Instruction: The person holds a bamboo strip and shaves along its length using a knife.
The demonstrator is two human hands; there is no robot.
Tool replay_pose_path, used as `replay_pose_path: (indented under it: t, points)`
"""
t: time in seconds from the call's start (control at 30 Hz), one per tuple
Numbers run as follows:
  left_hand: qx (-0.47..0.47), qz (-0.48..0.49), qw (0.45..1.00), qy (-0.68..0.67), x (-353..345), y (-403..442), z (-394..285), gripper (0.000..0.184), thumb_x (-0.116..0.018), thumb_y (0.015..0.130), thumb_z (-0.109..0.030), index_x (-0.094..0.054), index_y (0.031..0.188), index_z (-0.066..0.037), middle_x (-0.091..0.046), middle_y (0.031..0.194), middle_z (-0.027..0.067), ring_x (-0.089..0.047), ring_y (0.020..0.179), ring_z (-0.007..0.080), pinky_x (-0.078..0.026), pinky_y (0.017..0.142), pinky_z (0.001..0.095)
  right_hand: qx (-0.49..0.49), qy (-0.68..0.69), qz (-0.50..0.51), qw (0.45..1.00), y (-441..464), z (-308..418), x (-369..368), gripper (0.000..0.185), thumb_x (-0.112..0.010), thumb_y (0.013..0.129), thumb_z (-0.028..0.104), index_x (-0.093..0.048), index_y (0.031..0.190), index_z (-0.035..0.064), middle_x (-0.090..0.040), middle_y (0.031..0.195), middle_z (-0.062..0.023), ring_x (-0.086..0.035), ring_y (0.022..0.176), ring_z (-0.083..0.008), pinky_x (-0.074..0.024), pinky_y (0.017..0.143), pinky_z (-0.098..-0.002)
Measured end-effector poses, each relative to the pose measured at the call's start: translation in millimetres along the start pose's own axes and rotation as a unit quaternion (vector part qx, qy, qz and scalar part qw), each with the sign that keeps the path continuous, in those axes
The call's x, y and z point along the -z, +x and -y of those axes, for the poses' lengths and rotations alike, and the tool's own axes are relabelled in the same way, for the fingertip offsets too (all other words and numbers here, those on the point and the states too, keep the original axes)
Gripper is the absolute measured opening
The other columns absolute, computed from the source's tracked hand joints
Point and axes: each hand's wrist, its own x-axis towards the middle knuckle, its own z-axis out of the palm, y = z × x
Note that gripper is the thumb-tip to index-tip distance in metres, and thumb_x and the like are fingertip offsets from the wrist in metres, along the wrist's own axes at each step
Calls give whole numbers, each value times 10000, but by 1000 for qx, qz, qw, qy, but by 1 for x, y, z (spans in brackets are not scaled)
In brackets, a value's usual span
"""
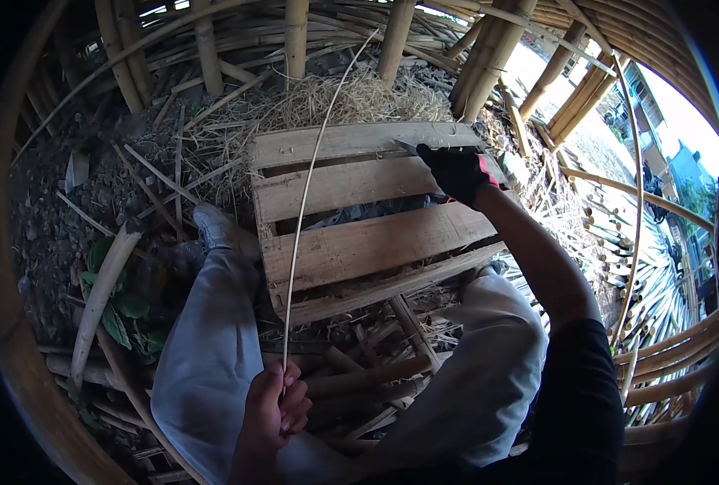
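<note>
My bare left hand (pixel 277 404) is closed round the lower end of a long, thin bamboo strip (pixel 304 194). The strip rises in a slight curve past the left part of a slatted wooden crate top (pixel 376 242). On my right hand (pixel 456 174) is a black and red glove. Its fingers are wrapped round a knife, and only the pale blade (pixel 406 147) shows, pointing left over the upper slats. The glove hides the knife's handle. Strip and blade are apart.
My legs (pixel 206 339) straddle the crate. Fine shavings (pixel 351 101) lie heaped behind it, before upright bamboo posts (pixel 296 40). Cut bamboo pieces (pixel 367 376) litter the ground beneath. A thick bamboo piece (pixel 105 299) leans at left, and many poles (pixel 658 275) are stacked at right.
</note>
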Motion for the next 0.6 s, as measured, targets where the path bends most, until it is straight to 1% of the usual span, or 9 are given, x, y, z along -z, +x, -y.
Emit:
replay_pose_path:
  t: [0.1, 0.13, 0.2, 0.27, 0.4, 0.47, 0.5, 0.53, 0.6]
  points:
    - [8, -3, 1000, 3, -1, 3, -2, 314, -352, 1034, -407, -424, 842, -169, -271, 482, -50, -233, 331, 58, -164, 301, 219, 68, -105, -3, 992, 12, -53, -22, 486, -472, 942, 213, -403, 1422, 181, -663, 965, -98, -672, 810, -269, -539, 655, -420]
    - [9, -7, 1000, 5, -1, 3, -2, 314, -352, 1034, -408, -423, 842, -169, -271, 481, -50, -234, 331, 58, -164, 301, 219, -92, -102, 34, 990, 17, -87, -41, 454, -435, 971, 248, -420, 1419, 177, -689, 1002, -107, -685, 840, -267, -544, 674, -412]
    - [13, -11, 1000, 11, -1, 1, -4, 314, -352, 1033, -409, -421, 842, -169, -270, 481, -49, -235, 331, 59, -165, 301, 219, -386, 29, 44, 921, 24, -174, -88, 397, -341, 1012, 328, -684, 1130, 167, -713, 925, -128, -694, 838, -278, -546, 692, -436]
    - [16, -6, 1000, 9, 0, 1, -4, 317, -351, 1033, -409, -415, 836, -169, -267, 480, -50, -232, 332, 58, -164, 304, 219, -218, -112, 14, 969, 9, -155, -63, 383, -368, 998, 307, -616, 1221, 119, -709, 959, -130, -694, 865, -271, -545, 709, -437]
    - [19, 16, 1000, 2, 8, 1, -6, 339, -343, 1034, -433, -411, 862, -149, -284, 509, -43, -242, 358, 61, -191, 327, 224, 22, -44, 1, 999, -7, -24, 13, 506, -469, 932, 199, -376, 1423, 115, -669, 918, -128, -672, 805, -294, -532, 652, -437]
    - [17, 21, 1000, 9, 8, 1, -8, 338, -342, 1034, -437, -409, 867, -151, -287, 508, -43, -244, 359, 61, -193, 328, 225, 86, -4, 30, 996, -12, 40, 34, 503, -474, 916, 164, -396, 1410, 109, -638, 910, -118, -649, 744, -273, -524, 602, -420]
    - [16, 20, 1000, 10, 9, 1, -8, 338, -342, 1034, -437, -409, 867, -151, -287, 508, -43, -244, 359, 61, -193, 328, 225, 161, -31, -34, 986, -16, 58, 25, 509, -503, 922, 179, -400, 1415, 105, -615, 851, -94, -631, 696, -263, -514, 581, -411]
    - [15, 15, 1000, 12, 9, 2, -7, 336, -342, 1034, -433, -409, 864, -152, -288, 506, -42, -244, 358, 62, -194, 330, 225, 160, 4, 33, 987, -18, 83, 47, 534, -472, 909, 145, -374, 1433, 117, -635, 936, -119, -660, 822, -272, -534, 653, -425]
    - [11, 8, 1000, 14, 10, 2, -6, 334, -342, 1035, -429, -410, 860, -153, -290, 505, -42, -243, 358, 63, -194, 332, 225, 170, 15, 43, 984, -16, 102, 51, 524, -464, 916, 140, -373, 1431, 112, -637, 951, -123, -666, 867, -278, -538, 692, -422]
